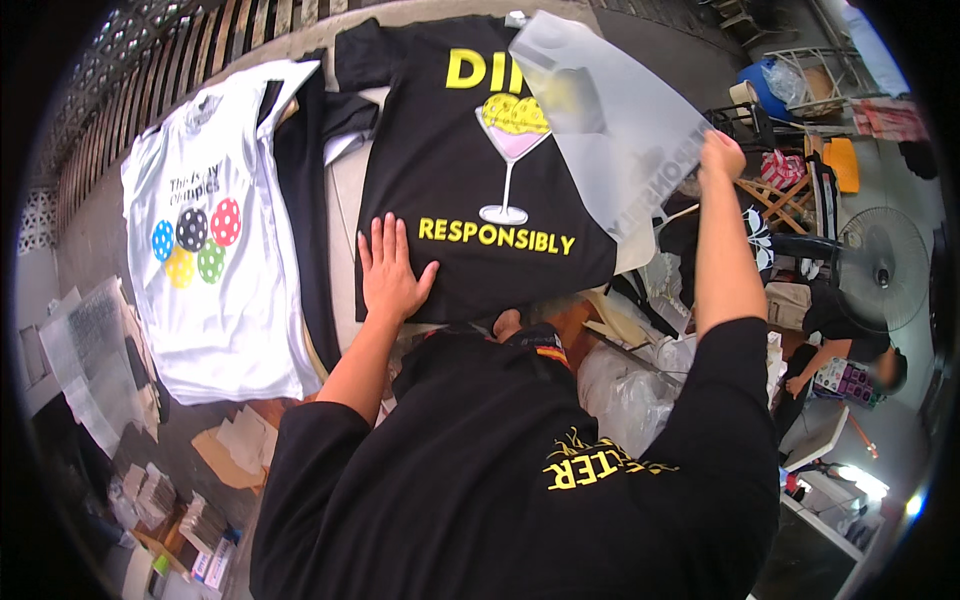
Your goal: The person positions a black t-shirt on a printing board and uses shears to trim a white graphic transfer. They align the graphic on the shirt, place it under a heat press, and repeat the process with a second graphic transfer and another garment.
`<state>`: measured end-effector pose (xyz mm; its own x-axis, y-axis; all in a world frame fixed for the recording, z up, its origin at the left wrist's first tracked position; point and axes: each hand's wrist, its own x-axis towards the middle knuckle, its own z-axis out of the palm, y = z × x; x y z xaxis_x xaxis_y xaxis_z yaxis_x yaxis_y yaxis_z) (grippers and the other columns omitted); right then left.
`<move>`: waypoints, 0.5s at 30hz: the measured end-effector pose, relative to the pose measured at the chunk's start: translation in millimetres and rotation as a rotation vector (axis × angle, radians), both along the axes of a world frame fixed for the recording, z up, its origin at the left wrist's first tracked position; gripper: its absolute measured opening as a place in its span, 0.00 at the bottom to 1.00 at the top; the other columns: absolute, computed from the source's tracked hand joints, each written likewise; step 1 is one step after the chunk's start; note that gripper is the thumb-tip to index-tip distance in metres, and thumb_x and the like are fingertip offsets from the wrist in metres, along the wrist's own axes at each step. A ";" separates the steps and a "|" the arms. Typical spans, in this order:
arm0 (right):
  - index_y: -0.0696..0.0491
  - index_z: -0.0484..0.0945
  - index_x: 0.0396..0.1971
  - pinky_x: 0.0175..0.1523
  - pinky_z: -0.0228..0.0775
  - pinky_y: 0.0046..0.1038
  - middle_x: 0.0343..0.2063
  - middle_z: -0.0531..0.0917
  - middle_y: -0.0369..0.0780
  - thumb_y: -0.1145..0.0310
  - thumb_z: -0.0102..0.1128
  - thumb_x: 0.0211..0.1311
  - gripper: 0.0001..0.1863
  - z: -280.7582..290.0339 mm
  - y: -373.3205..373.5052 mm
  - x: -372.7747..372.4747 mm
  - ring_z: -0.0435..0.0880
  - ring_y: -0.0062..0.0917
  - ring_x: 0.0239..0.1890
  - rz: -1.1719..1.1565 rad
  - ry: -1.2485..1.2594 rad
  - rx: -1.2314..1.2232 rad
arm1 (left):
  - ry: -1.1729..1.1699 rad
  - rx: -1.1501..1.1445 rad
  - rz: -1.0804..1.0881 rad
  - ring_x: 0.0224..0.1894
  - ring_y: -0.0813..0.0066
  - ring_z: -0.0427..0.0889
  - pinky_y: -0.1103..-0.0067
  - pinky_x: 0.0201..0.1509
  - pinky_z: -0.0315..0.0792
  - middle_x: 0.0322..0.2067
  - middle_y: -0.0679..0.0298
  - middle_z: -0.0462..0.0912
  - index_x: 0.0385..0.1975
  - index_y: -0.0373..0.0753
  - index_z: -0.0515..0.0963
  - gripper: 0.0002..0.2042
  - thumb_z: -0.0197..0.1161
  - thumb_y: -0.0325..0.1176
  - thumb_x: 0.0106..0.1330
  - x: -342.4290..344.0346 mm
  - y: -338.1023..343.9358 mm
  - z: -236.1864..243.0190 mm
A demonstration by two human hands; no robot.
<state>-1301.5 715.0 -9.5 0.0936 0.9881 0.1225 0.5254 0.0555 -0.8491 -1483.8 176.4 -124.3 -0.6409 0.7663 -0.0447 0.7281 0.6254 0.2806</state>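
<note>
A black T-shirt (pixel 400 150) lies flat in front of me, printed with yellow lettering and a pink cocktail glass heaped with yellow balls. My left hand (pixel 395 270) rests flat on its lower left part, fingers spread. My right hand (pixel 720 158) pinches the right edge of a translucent transfer film (pixel 630 120). That film is lifted and curled over the shirt's right side, hiding part of the top lettering. Faint mirrored marks show on the film. Left of the black shirt, a white sleeveless shirt (pixel 215 320) with colourful dotted balls is spread out.
Clear plastic bags (pixel 625 395) sit below the shirt's right side. On the right are a standing fan (pixel 882 275) and another person (pixel 840 330). Cardboard (pixel 240 440) and stacked bundles (pixel 150 495) lie at lower left. Wooden slats (pixel 150 120) run along the far left.
</note>
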 end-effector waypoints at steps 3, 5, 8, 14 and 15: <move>0.60 0.84 0.36 0.38 0.75 0.26 0.29 0.86 0.38 0.69 0.66 0.51 0.13 33.1 -10.7 22.5 0.82 0.22 0.31 0.045 -0.043 0.014 | -0.009 0.051 0.033 0.75 0.54 0.47 0.53 0.76 0.34 0.70 0.51 0.57 0.67 0.32 0.59 0.40 0.60 0.53 0.61 1.7 3.8 5.5; 0.57 0.83 0.29 0.34 0.73 0.26 0.24 0.83 0.34 0.67 0.62 0.54 0.09 35.5 -33.3 32.3 0.80 0.19 0.29 0.072 0.109 -0.161 | -0.010 0.112 -0.024 0.73 0.52 0.53 0.50 0.75 0.36 0.67 0.51 0.61 0.65 0.34 0.62 0.35 0.63 0.45 0.61 -7.8 28.1 6.5; 0.59 0.76 0.36 0.31 0.81 0.31 0.27 0.81 0.40 0.73 0.55 0.61 0.06 46.8 -65.2 46.3 0.83 0.27 0.27 0.031 0.456 -0.275 | 0.007 0.280 -0.235 0.71 0.50 0.55 0.51 0.75 0.40 0.66 0.50 0.62 0.64 0.36 0.64 0.31 0.63 0.39 0.62 -28.7 93.5 6.3; 0.60 0.73 0.34 0.35 0.82 0.32 0.23 0.80 0.43 0.76 0.48 0.64 0.05 61.2 -70.4 315.4 0.83 0.30 0.26 -0.364 0.505 -0.046 | 0.020 0.195 -0.492 0.70 0.50 0.56 0.52 0.71 0.48 0.66 0.52 0.63 0.62 0.39 0.66 0.31 0.65 0.41 0.58 -26.7 183.6 4.0; 0.59 0.73 0.33 0.33 0.83 0.33 0.24 0.80 0.42 0.83 0.48 0.56 0.07 62.7 -96.4 365.3 0.83 0.32 0.26 -0.374 0.413 -0.092 | 0.022 0.174 -0.493 0.69 0.50 0.58 0.53 0.70 0.49 0.65 0.52 0.64 0.61 0.39 0.67 0.31 0.65 0.40 0.57 -20.1 184.4 13.2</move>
